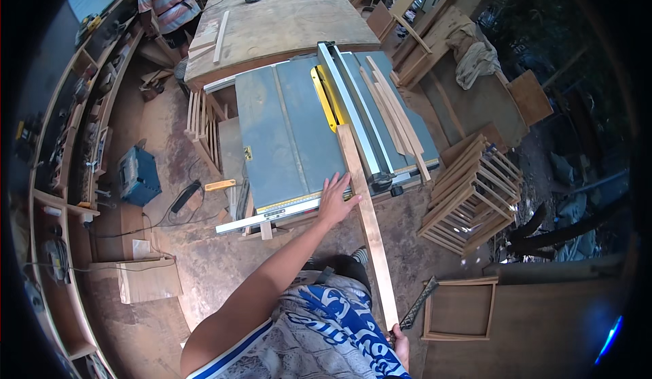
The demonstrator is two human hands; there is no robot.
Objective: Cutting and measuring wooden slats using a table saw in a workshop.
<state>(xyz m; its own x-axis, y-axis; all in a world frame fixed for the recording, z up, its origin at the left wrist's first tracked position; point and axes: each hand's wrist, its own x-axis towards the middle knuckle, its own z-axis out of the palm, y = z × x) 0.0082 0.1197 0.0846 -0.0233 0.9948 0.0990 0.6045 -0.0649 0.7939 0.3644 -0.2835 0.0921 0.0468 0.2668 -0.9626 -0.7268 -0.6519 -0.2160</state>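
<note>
A long wooden board [370, 226] lies along the metal fence [354, 111] of a table saw [272, 128], its far end at the yellow blade insert [328, 100]. Near the saw's front edge, my left hand [334, 199] rests with fingers spread, flat on the table and pressed against the board's left side. Down by my body, my right hand [399, 346] grips the board's near end, its fingers partly hidden. The near half of the board extends past the table edge toward me.
Thin wood strips [397, 107] lie right of the fence. Stacked wooden frames [472, 199] stand at the right, a single frame [462, 309] nearer me. A plywood worktable [292, 15] adjoins the saw's far side. On the left floor sits a blue toolbox [138, 175]; another person [170, 2] stands far left.
</note>
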